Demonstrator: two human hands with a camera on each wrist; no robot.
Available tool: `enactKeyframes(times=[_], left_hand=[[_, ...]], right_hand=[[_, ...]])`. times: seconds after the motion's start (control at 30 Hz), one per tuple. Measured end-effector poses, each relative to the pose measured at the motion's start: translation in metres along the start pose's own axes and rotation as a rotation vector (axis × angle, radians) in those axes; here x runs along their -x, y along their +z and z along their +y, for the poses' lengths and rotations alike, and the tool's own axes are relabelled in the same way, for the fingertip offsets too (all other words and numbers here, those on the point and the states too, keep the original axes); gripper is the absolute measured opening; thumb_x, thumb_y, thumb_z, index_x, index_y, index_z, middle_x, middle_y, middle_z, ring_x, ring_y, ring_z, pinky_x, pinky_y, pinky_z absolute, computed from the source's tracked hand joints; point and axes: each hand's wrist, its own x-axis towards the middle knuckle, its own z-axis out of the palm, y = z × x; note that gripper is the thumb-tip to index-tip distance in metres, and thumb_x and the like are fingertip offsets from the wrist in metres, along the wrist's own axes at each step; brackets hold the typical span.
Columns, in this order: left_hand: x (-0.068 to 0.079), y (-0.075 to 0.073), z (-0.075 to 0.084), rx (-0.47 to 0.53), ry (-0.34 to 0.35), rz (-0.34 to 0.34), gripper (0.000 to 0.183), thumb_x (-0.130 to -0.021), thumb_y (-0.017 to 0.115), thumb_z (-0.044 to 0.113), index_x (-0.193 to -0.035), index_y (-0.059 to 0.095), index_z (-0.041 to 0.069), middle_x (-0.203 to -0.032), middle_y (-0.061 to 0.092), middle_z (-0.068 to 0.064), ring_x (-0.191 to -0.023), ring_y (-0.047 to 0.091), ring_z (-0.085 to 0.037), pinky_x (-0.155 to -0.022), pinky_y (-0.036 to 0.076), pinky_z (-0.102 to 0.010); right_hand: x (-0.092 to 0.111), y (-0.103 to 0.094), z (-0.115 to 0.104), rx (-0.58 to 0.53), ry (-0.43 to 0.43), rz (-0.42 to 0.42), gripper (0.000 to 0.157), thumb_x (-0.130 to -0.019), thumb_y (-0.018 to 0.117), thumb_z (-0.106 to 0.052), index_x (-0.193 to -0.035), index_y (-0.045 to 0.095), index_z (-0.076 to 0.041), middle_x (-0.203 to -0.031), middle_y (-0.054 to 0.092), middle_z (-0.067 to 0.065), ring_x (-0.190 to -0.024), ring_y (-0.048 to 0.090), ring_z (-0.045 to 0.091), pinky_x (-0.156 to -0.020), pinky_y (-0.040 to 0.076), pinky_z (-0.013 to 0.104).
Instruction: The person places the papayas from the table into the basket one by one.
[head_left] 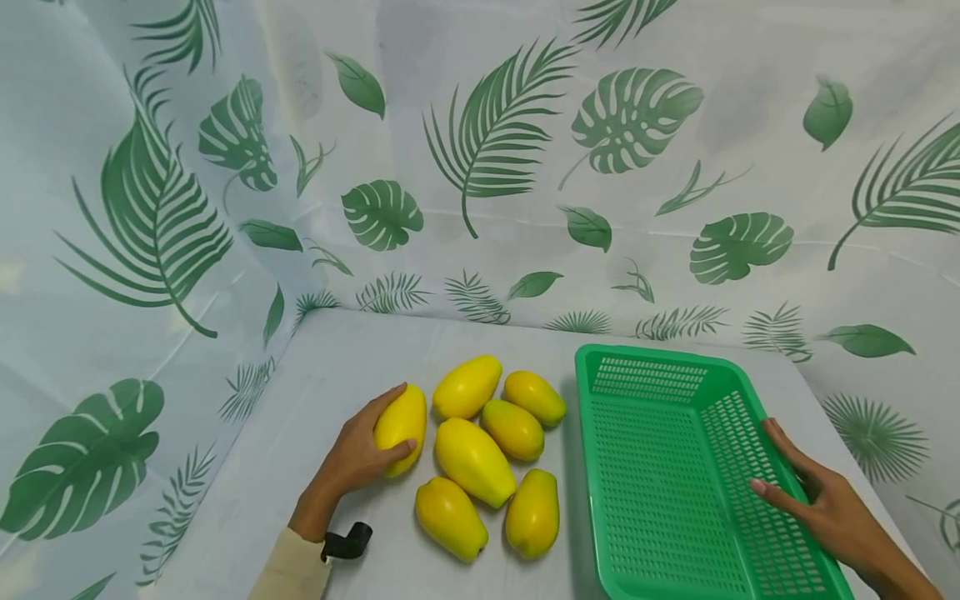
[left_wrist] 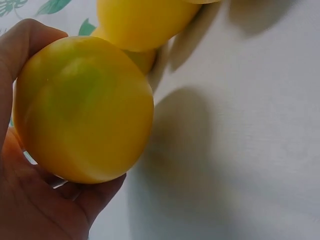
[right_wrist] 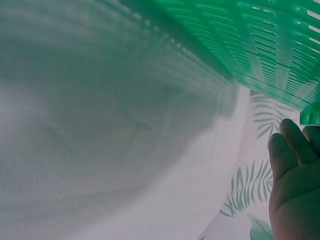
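Left hand [head_left: 360,454]: yellow papaya [head_left: 405,421] is gripped, left of six more papayas [head_left: 475,462] on the tabletop [head_left: 360,342] | Right hand [head_left: 836,510]: green plastic basket [head_left: 586,450] is pinched at its right edge | Handling: papaya judged fairly weighty, smooth, easily bruised; best cupped round its widest part

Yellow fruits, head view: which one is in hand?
The leftmost fruit, gripped by the left hand; the other six fruits lie to its right, with no hand on them.

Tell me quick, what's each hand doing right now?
Left hand: holding one yellow fruit.
Right hand: holding the green basket by its side rim, thumb on the inside.
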Motion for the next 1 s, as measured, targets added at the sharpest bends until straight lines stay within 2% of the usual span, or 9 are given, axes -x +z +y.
enactKeyframes(times=[0.23,0.5,0.63,1.0], left_hand=[[-0.001,-0.008,0.01,0.007,0.048,0.013,0.086,-0.09,0.081,0.033,-0.165,0.041,0.027,-0.166,0.047,-0.005,-0.134,0.057,-0.03,-0.108,0.049,-0.055],[-0.006,-0.016,0.033,0.005,0.132,0.004,0.085,-0.09,0.079,0.035,-0.165,0.039,0.03,-0.166,0.048,-0.003,-0.127,0.059,-0.026,-0.104,0.051,-0.053],[-0.01,-0.018,0.048,0.023,0.176,-0.014,0.085,-0.09,0.079,0.036,-0.165,0.039,0.032,-0.165,0.049,-0.002,-0.123,0.059,-0.025,-0.1,0.052,-0.049],[-0.019,-0.016,0.086,0.12,0.306,-0.103,0.084,-0.091,0.078,0.032,-0.166,0.038,0.032,-0.168,0.044,0.004,-0.131,0.058,-0.024,-0.105,0.053,-0.051]], right_hand=[[0.0,0.0,-0.006,-0.024,-0.011,-0.011,0.089,-0.107,0.065,-0.017,-0.172,0.006,-0.03,-0.171,-0.003,-0.03,-0.137,0.009,-0.032,-0.099,0.012,-0.009],[0.001,0.005,-0.007,-0.026,-0.023,-0.005,0.087,-0.107,0.063,-0.014,-0.172,0.007,-0.029,-0.169,-0.001,-0.032,-0.137,0.011,-0.032,-0.1,0.012,-0.009],[0.001,0.004,-0.006,-0.031,-0.032,0.002,0.087,-0.107,0.062,-0.012,-0.172,0.007,-0.026,-0.169,0.0,-0.032,-0.138,0.01,-0.032,-0.1,0.013,-0.009],[0.001,0.004,-0.007,-0.075,-0.053,-0.005,0.082,-0.109,0.058,-0.009,-0.172,0.006,-0.023,-0.173,-0.002,-0.027,-0.144,0.005,-0.028,-0.104,0.009,-0.009]])
